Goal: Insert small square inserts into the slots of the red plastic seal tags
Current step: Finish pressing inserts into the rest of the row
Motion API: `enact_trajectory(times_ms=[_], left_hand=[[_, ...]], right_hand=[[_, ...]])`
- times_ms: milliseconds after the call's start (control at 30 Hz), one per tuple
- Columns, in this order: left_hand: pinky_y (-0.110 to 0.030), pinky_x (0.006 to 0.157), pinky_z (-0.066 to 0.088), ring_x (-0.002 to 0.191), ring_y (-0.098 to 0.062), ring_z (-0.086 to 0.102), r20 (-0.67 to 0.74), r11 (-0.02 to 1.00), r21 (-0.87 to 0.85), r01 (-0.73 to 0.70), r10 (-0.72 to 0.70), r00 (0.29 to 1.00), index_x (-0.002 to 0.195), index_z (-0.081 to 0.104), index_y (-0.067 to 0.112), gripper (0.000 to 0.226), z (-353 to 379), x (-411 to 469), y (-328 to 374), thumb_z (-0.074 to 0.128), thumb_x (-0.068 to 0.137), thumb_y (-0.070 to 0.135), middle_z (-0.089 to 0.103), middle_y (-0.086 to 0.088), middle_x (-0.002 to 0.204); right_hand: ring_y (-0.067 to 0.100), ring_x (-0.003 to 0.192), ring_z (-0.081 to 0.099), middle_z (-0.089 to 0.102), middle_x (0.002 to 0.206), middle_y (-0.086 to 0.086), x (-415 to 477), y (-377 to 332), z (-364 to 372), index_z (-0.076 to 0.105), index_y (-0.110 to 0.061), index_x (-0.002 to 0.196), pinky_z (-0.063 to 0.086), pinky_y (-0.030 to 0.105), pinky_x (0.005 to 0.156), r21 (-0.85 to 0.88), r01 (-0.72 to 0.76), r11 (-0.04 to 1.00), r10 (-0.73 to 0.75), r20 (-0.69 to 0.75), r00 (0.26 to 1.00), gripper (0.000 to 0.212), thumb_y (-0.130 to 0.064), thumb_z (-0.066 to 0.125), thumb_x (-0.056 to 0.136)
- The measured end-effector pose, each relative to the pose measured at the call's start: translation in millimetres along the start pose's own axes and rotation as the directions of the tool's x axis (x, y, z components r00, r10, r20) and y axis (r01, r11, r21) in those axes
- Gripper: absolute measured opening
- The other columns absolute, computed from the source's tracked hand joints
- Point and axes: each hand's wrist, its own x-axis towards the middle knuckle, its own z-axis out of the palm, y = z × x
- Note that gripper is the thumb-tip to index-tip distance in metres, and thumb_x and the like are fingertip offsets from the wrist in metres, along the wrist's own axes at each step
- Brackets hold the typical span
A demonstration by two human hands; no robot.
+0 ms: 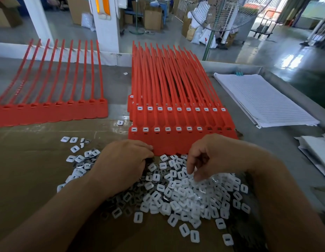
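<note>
Both hands are down in the pile of inserts (pixel 185 193), which lies on cardboard (pixel 30 160) on the tabletop (pixel 118 84). The right hand (pixel 212 155) hangs over the far side of the pile. Its fingers (pixel 189 168) are bent down, with thumb and forefinger tips close together among the white squares; I cannot tell whether one is pinched. The left hand (pixel 121 160) rests on the pile's left side with its fingers curled under the palm and hidden, so I cannot tell what it holds, if anything. Its knuckles touch the near edge of the front strip of tags (pixel 167 142), just beyond the pile. That strip has seven slots filled and three empty slots (pixel 219 129) at its right end (the top strip of the stack further beyond the pile looks full). An unfilled strip (pixel 49 111) lies beyond the pile to the left.

The step in hand looks like picking the next insert. It is best to take one only and turn it so the slit runs crossways, as in the filled ones. It then goes square over the nearest empty slot and is pressed flat until flush, while the left hand pins the strip's edge against sliding.
</note>
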Motion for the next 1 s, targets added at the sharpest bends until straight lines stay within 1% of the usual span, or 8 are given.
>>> enact_trajectory(times_ms=[133, 267, 433, 500, 667, 800, 900, 1000], left_hand=[[-0.015, 0.097, 0.030, 0.118, 0.008, 0.043, 0.005, 1.000, 0.003, -0.001, 0.001, 1.000, 0.119, 0.057, 0.037, 0.037, 1.0, -1.1, 0.3, 0.039, 0.091, 0.021, 0.047, 0.027, 0.129], [-0.015, 0.098, 0.030, 0.118, 0.007, 0.042, 0.013, 1.000, 0.005, -0.001, 0.001, 1.000, 0.120, 0.057, 0.036, 0.037, 1.2, -1.3, 0.9, 0.039, 0.090, 0.021, 0.047, 0.026, 0.130], [-0.016, 0.100, 0.030, 0.119, 0.007, 0.042, 0.015, 1.000, 0.005, -0.005, 0.005, 1.000, 0.121, 0.056, 0.036, 0.038, 0.8, -1.2, 2.2, 0.039, 0.091, 0.021, 0.047, 0.026, 0.131], [-0.015, 0.100, 0.029, 0.119, 0.007, 0.042, 0.017, 1.000, 0.002, -0.005, 0.005, 1.000, 0.121, 0.056, 0.036, 0.038, 0.7, -0.9, 2.5, 0.038, 0.091, 0.021, 0.047, 0.026, 0.131], [-0.015, 0.099, 0.030, 0.118, 0.007, 0.043, 0.014, 1.000, 0.002, -0.009, 0.009, 1.000, 0.120, 0.057, 0.036, 0.038, 0.4, -1.4, 2.4, 0.039, 0.090, 0.021, 0.047, 0.025, 0.130], [-0.015, 0.099, 0.030, 0.118, 0.007, 0.042, 0.017, 1.000, 0.003, -0.013, 0.013, 1.000, 0.120, 0.056, 0.037, 0.038, 0.5, -1.1, 1.8, 0.038, 0.091, 0.021, 0.047, 0.026, 0.130], [-0.014, 0.099, 0.030, 0.118, 0.007, 0.042, 0.016, 1.000, 0.001, -0.014, 0.014, 1.000, 0.120, 0.056, 0.037, 0.038, 0.2, -1.0, 1.9, 0.037, 0.091, 0.021, 0.047, 0.026, 0.130], [-0.014, 0.099, 0.030, 0.118, 0.008, 0.042, 0.017, 1.000, 0.005, -0.014, 0.014, 1.000, 0.121, 0.055, 0.038, 0.038, 0.2, -0.9, 1.9, 0.037, 0.091, 0.021, 0.046, 0.027, 0.131]], right_hand=[[-0.005, 0.063, 0.053, 0.063, 0.078, -0.006, 1.6, -0.9, 3.9, 0.066, -0.034, 0.074, 0.042, 0.005, 0.059, -0.057, -0.029, 0.998, 0.031, 0.038, 0.999, 0.018, -0.020, 0.077, 0.071], [-0.005, 0.065, 0.055, 0.066, 0.080, -0.006, 4.8, -1.1, 7.5, 0.065, -0.036, 0.072, 0.044, 0.006, 0.060, -0.092, -0.035, 0.995, 0.039, 0.048, 0.998, 0.020, -0.021, 0.078, 0.071], [-0.011, 0.063, 0.053, 0.059, 0.069, -0.017, 4.8, -1.8, 8.7, 0.063, -0.035, 0.069, 0.041, 0.004, 0.058, -0.085, -0.041, 0.996, 0.045, 0.046, 0.998, 0.022, -0.020, 0.078, 0.070], [-0.012, 0.064, 0.052, 0.058, 0.069, -0.019, 4.0, -2.8, 8.4, 0.061, -0.033, 0.070, 0.040, 0.003, 0.058, -0.080, -0.028, 0.996, 0.032, 0.042, 0.999, 0.022, -0.019, 0.078, 0.070], [-0.012, 0.061, 0.052, 0.057, 0.068, -0.033, -0.5, -6.7, 6.5, 0.059, -0.032, 0.071, 0.039, 0.003, 0.057, -0.054, 0.022, 0.998, -0.019, 0.048, 0.999, 0.023, -0.016, 0.075, 0.073], [-0.011, 0.058, 0.053, 0.058, 0.067, -0.029, -2.2, -5.8, 4.9, 0.059, -0.028, 0.075, 0.039, 0.004, 0.055, 0.010, 0.031, 0.999, -0.031, 0.024, 0.999, 0.021, -0.013, 0.073, 0.076], [-0.010, 0.061, 0.055, 0.061, 0.069, -0.025, -1.8, -4.3, 4.5, 0.061, -0.026, 0.079, 0.040, 0.005, 0.058, 0.066, 0.046, 0.997, -0.045, -0.012, 0.999, 0.017, -0.012, 0.071, 0.079], [-0.007, 0.064, 0.058, 0.064, 0.073, -0.020, -1.6, -0.4, 1.9, 0.062, -0.026, 0.079, 0.044, 0.008, 0.060, 0.114, 0.062, 0.991, -0.048, -0.125, 0.991, 0.016, -0.011, 0.068, 0.080]])
